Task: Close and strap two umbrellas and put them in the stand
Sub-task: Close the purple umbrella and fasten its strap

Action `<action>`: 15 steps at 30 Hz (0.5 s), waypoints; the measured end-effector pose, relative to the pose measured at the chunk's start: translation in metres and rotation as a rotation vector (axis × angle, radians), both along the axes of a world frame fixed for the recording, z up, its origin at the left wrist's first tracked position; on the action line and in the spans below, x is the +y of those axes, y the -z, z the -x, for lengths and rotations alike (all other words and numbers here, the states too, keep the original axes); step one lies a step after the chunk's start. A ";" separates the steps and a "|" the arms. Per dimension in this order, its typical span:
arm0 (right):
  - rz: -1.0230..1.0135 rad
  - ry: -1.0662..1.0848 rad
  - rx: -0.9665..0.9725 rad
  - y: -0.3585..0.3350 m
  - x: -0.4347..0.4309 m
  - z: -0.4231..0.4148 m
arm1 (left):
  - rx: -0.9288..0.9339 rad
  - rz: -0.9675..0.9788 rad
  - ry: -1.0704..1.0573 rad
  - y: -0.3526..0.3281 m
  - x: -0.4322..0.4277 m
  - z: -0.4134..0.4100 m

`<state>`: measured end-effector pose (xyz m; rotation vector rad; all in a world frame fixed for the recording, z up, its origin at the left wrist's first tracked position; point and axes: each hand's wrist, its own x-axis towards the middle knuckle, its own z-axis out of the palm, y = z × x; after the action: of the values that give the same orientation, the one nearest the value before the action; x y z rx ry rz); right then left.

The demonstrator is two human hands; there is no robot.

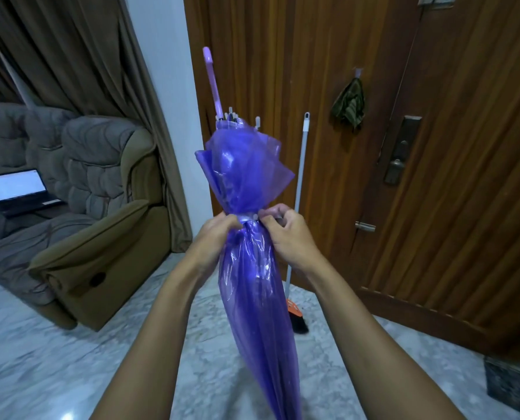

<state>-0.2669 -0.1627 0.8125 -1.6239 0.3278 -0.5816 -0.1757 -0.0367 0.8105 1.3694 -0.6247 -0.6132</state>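
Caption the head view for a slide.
Both hands, left hand and right hand, fasten the strap around a closed purple umbrella, handle up, before a wooden door.

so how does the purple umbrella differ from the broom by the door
The purple umbrella is held off the wall in both hands, the left hand and right hand at its strap; the broom leans untouched against the door. The umbrella is a bulky translucent bundle; the broom is a thin pale pole. Both stand roughly upright.
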 end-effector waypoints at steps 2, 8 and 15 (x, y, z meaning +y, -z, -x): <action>0.054 0.011 -0.023 0.000 0.004 0.000 | -0.095 -0.022 -0.064 -0.009 -0.002 0.005; 0.298 -0.038 -0.089 -0.003 0.015 0.002 | -0.186 -0.034 -0.544 -0.022 -0.013 0.007; -0.035 -0.174 -0.035 0.009 0.014 0.005 | 0.028 -0.002 -0.532 -0.022 -0.015 -0.003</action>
<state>-0.2716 -0.1487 0.8039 -1.5885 0.1675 -0.4691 -0.1724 -0.0518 0.8325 1.4495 -0.2161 -0.2027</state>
